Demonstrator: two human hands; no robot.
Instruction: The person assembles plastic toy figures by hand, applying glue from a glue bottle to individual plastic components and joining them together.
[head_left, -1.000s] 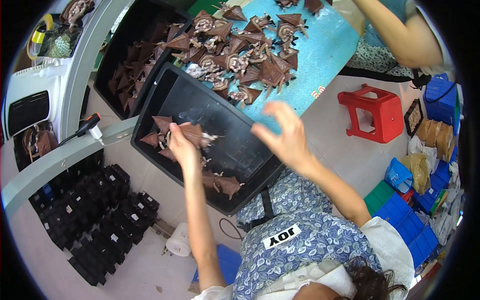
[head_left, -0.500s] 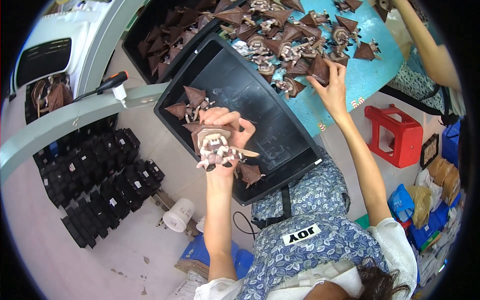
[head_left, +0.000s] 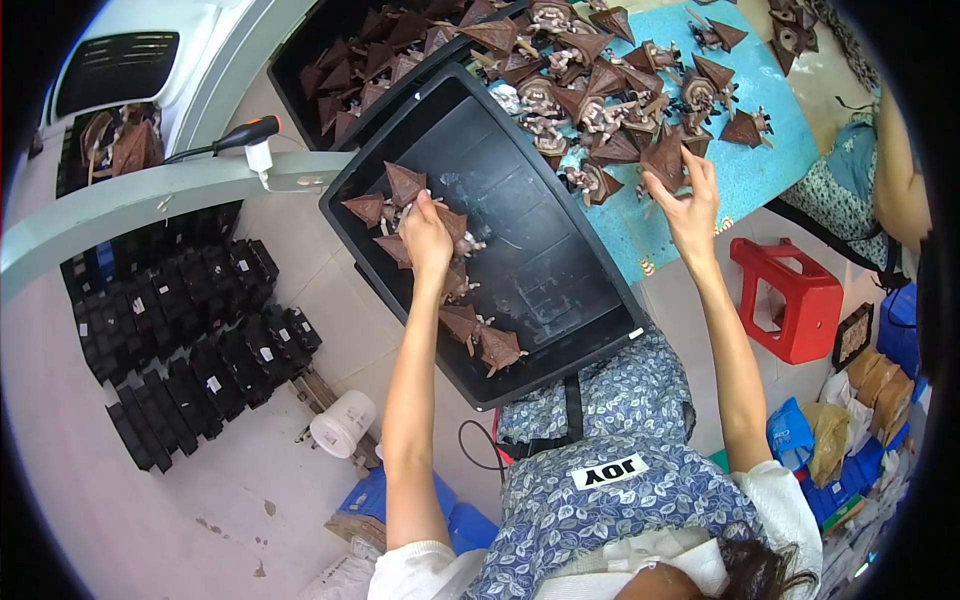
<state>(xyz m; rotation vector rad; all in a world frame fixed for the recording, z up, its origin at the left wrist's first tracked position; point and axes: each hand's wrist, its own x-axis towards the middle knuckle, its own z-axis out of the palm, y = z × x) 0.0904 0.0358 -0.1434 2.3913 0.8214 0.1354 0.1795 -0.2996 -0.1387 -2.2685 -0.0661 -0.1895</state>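
Note:
My left hand (head_left: 427,240) reaches palm-down into a black plastic bin (head_left: 560,255), its fingers closed on a figurine (head_left: 453,222) with a brown pyramid-shaped top and pale limbs. The fingertips are partly hidden. Similar figurines, such as one brown-topped figurine (head_left: 499,347), lie along the bin's left side around that hand. Over the near edge of a blue work mat (head_left: 745,180), my right hand (head_left: 690,205) pinches another brown-topped figurine (head_left: 664,160) between thumb and fingers. A crowded pile of figurines (head_left: 600,100) lies on the mat just beyond it.
A second black bin (head_left: 300,75) full of figurines stands behind. A grey curved frame (head_left: 110,205) with a black-and-orange tool (head_left: 248,135) is on the left. A red stool (head_left: 790,300) stands right, near another person's arm (head_left: 900,170). Stacked black trays (head_left: 200,380) sit lower left.
My left hand has turned over from palm-up and lowered its figurine among those in the bin. My right hand stays at the mat's edge with its figurine. The view has shifted slightly.

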